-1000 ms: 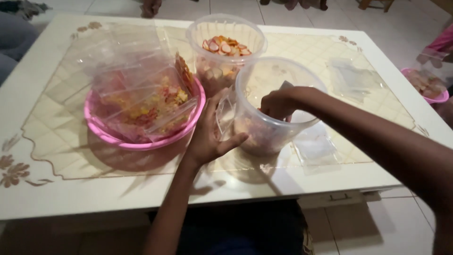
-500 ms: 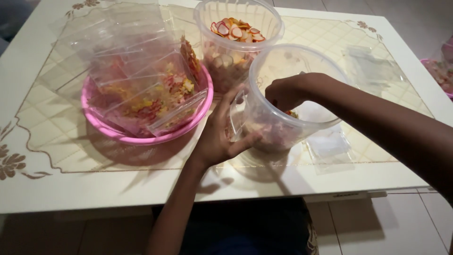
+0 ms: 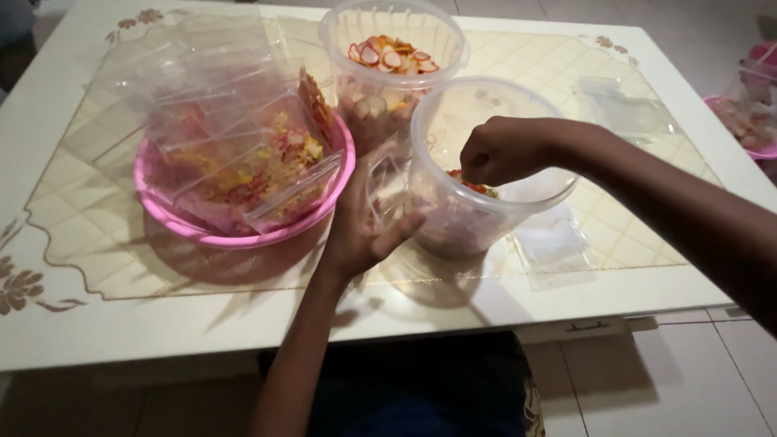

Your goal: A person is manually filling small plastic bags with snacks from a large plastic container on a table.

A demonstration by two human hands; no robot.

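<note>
Glossy white counter (image 3: 121,324) is carrying a clear round plastic tub (image 3: 486,174), where the right hand (image 3: 506,150) is pinching crisp chips (image 3: 473,186) in a narrow grip while the left hand (image 3: 364,226) is holding a thin clear bag (image 3: 387,190).

White low table on pale tiled floor, dim indoor light.

White table (image 3: 121,332) fills most of frame; glossy top with cream diamond-tile panel (image 3: 97,194) inside a brown scalloped outline, brown flower prints at lower left (image 3: 20,287) and at the upper corners (image 3: 150,14). Small metal fitting on the front edge (image 3: 587,327), lower right. Pale square floor tiles (image 3: 688,380) with thin grout lines at lower right and along the top edge. Second pink bowl (image 3: 749,121) sits at far right edge, partly cut off. Soft light from above, shadows falling toward the near table edge.
</note>
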